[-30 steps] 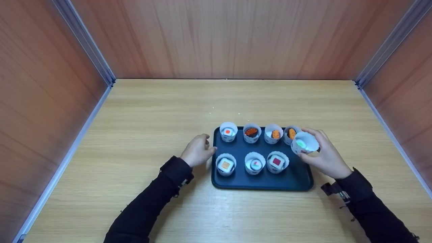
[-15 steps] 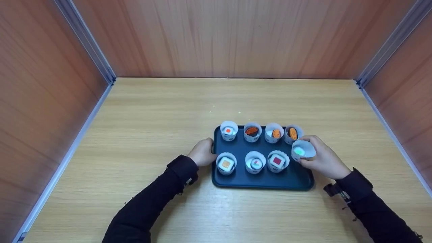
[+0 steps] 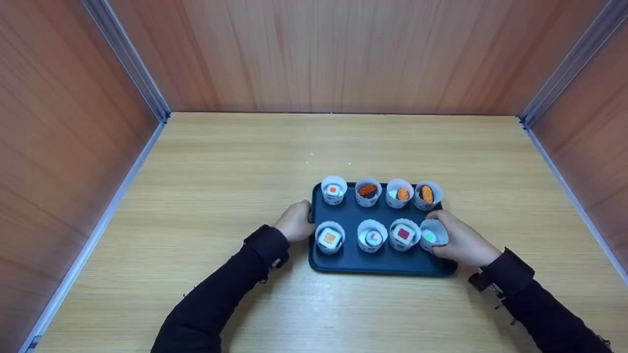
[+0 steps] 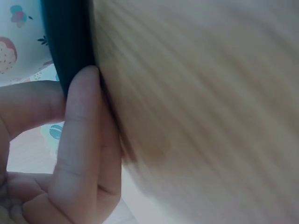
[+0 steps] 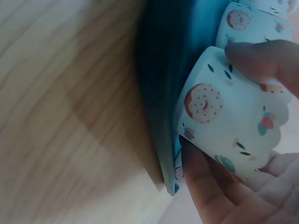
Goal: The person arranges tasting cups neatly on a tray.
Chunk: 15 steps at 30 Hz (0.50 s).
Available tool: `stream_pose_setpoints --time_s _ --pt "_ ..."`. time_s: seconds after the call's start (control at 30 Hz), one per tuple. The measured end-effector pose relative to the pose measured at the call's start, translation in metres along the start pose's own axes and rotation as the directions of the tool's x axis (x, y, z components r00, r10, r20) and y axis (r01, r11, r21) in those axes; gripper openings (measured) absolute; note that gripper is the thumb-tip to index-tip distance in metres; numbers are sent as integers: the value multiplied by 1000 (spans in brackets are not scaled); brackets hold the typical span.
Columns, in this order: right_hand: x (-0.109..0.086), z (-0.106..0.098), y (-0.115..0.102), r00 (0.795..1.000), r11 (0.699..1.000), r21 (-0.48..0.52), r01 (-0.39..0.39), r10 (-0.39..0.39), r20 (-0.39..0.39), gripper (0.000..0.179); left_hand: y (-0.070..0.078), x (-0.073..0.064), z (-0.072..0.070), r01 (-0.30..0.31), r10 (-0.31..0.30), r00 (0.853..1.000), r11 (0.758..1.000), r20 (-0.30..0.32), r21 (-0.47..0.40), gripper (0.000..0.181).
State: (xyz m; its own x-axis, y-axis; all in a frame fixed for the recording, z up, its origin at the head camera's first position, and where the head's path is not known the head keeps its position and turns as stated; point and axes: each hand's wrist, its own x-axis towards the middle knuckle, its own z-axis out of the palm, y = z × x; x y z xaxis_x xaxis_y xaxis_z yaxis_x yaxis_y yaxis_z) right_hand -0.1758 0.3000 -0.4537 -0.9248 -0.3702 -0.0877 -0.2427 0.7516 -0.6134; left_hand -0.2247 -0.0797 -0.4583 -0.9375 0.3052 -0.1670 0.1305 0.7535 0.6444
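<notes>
My right hand (image 3: 463,240) holds a white paper baking cup (image 3: 439,233) by its sides, a pale green piece (image 3: 429,236) inside. In the right wrist view this cup (image 5: 229,112), printed with doughnuts and leaves, has its base close over the dark tray (image 5: 163,70), with thumb and fingers on opposite sides. My left hand (image 3: 295,222) pinches the left rim of the dark blue tray (image 3: 373,262); the left wrist view has its fingers (image 4: 81,121) on that rim (image 4: 70,42). Beside the held cup stands a cup with a white, red-centred sushi-like piece (image 3: 403,234).
Along the back row stand several more cups, among them one with an orange-topped piece (image 3: 427,194) and one with a red-brown-topped piece (image 3: 367,190). A cup with a square piece (image 3: 329,238) sits front left. Wooden panels (image 3: 314,59) enclose the table (image 3: 235,162).
My right hand has lowered the cup leftward and toward me, into the front row's right end. The left hand has moved from beside the tray onto its left rim and now grips it.
</notes>
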Motion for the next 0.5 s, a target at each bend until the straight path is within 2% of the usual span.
stream_pose_setpoints --time_s 0.3,0.5 --pt "-1 0 1 1000 1000 -20 11 -10 19 63 0 0 2 10 -10 1000 1000 -4 -18 25" --pt "-2 -4 0 995 998 21 -67 65 73 79 -1 -1 1 33 -33 999 999 -1 -37 23"
